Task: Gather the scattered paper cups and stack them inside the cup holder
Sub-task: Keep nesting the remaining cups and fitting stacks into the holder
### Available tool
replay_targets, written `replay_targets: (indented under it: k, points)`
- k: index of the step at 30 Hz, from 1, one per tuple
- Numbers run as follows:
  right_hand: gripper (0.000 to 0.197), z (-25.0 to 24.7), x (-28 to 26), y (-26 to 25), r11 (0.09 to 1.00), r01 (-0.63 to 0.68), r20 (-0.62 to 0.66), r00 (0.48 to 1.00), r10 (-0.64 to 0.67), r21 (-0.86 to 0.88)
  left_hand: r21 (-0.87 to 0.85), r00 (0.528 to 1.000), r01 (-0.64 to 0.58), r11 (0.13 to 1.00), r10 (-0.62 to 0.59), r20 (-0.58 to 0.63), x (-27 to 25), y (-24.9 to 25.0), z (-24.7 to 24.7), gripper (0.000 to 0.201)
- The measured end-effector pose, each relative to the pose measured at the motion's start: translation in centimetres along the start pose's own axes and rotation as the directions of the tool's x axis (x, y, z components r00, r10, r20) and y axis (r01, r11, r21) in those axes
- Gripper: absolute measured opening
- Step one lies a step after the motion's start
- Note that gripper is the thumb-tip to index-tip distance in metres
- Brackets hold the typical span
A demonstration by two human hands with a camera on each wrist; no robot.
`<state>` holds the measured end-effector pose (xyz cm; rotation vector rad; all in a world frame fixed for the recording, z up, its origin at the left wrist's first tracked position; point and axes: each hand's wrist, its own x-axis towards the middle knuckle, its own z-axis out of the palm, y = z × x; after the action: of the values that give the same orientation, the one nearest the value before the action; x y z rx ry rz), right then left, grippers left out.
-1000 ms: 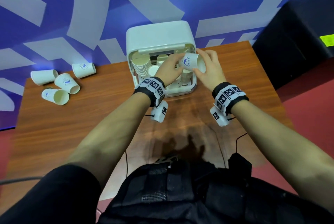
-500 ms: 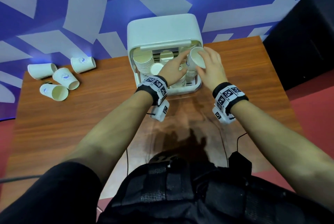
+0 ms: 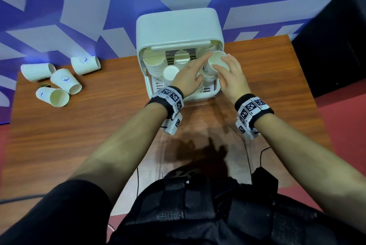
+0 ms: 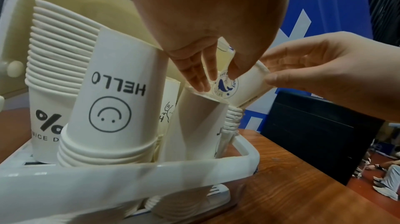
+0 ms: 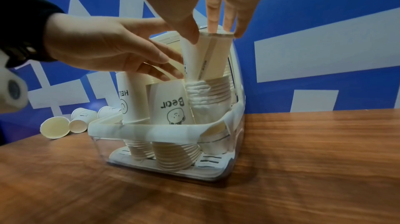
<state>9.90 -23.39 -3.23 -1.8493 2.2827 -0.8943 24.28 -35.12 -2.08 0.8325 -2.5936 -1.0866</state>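
Wood-grain brown, the table (image 3: 83,130) runs from the person's black vest to the blue-and-white wall. Both forearms reach across it, each with a black wristband bearing printed markers. At the table's far middle stands the white cup holder (image 3: 178,29), its front open, with several stacks of paper cups inside, some rim-down, one printed "HELLO" (image 4: 114,101) and one "Bear" (image 5: 171,107).

The right hand (image 3: 230,76) grips a single paper cup (image 3: 214,63) by its rim, thumb on one side and fingers on the other, mouth up and tilted, its base sitting in the top of the stack of upright cups (image 5: 205,97) in the holder's right side. The left hand (image 3: 188,78) has its fingers fairly straight and together, fingertips against the cup's wall beside the blue whale logo (image 4: 225,85); whether they press or merely touch is hard to say.

Far left, near the wall, four loose cups (image 3: 65,81) lie on their sides, close together.
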Motion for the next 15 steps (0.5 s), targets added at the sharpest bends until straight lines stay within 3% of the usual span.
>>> replay_targets:
  k: [5, 8, 11, 15]
  points:
    - [0.040, 0.1, 0.4, 0.1, 0.999, 0.039, 0.006, 0.999, -0.039, 0.032, 0.119, 0.999, 0.041, 0.992, -0.045, 0.027, 0.3, -0.5, 0.3, 0.063]
    - [0.046, 0.5, 0.4, 0.4, 0.999, -0.009, 0.085, 0.996, 0.005, 0.046, 0.205, 0.998, 0.032, 0.978, -0.042, 0.045, 0.4, -0.7, 0.6, 0.059]
    - [0.046, 1.4, 0.0, 0.9, 1.000, 0.026, 0.179, 0.984, -0.025, -0.004, 0.302, 0.998, -0.022, 0.953, 0.001, 0.068, 0.2, -0.8, 0.9, 0.056]
    - [0.050, 1.9, -0.1, 0.9, 0.993, -0.039, 0.309, 0.948, 0.072, -0.111, 0.384, 0.996, -0.062, 0.921, 0.031, 0.086, -0.1, -0.9, 1.1, 0.056]
